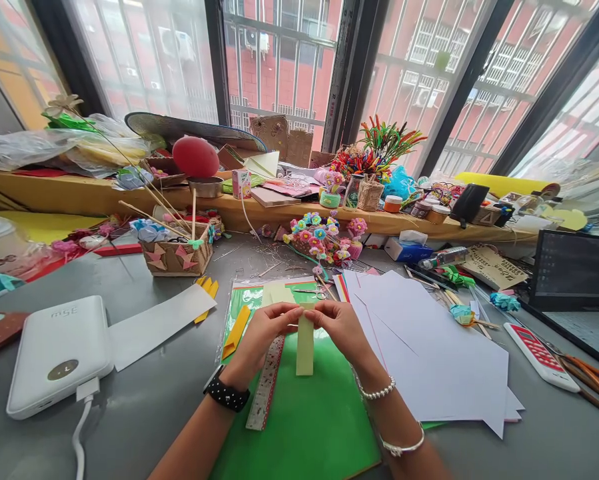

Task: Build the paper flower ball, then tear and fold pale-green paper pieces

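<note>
A pale yellow paper strip hangs between my hands, its lower end over the green sheet. At its top edge my left hand pinches the left corner between thumb and fingers. My right hand pinches the right corner the same way. Below my left hand a patterned ruler lies on the green sheet. More pale yellow paper lies just beyond my hands, with scissors beside it. To the left is a folded orange-yellow paper piece.
White paper sheets spread at the right, near a red-and-white calculator and a laptop. At left lie a white power bank with a cable and a white paper strip. A cardboard basket and crafted flowers stand farther back.
</note>
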Available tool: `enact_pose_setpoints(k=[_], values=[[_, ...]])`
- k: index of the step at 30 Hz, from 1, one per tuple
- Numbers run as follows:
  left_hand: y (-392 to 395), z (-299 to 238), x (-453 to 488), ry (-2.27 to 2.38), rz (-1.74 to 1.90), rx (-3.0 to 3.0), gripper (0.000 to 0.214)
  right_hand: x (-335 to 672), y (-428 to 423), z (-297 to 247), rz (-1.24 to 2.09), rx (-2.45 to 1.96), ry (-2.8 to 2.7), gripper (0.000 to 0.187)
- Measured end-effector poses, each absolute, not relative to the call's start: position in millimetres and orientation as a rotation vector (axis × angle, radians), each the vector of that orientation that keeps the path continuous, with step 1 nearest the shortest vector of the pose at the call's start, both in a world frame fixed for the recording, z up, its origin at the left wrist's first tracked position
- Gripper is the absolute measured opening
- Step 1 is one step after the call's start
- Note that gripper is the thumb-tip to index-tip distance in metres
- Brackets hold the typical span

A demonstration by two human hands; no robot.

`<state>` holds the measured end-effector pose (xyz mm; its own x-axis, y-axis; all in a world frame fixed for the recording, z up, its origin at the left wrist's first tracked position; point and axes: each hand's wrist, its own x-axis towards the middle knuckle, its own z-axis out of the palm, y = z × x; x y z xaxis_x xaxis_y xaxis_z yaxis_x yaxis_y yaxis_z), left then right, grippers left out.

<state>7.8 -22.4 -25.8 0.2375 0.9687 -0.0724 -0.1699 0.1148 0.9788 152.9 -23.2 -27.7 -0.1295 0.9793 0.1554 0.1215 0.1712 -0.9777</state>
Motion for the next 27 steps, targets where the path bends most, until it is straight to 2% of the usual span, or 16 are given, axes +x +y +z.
enact_pose_setpoints(k=[9,19,27], values=[[-22.5,-26.2,6.1,0.921,1.038,1.101,0.027,153.6,-23.4,-29.1,1.122,-1.095,-1.471,0.018],[-22.5,-25.2,7.6,0.953,1.075,1.089,0.016,151.6,-24.4,-29.0,1.11,-1.091,-1.502,0.019],[-23.2,-23.9,7.3,0.967,1.105,1.16,0.02,150.9,-24.7,-27.7,1.113,-1.098,-1.507,0.02]])
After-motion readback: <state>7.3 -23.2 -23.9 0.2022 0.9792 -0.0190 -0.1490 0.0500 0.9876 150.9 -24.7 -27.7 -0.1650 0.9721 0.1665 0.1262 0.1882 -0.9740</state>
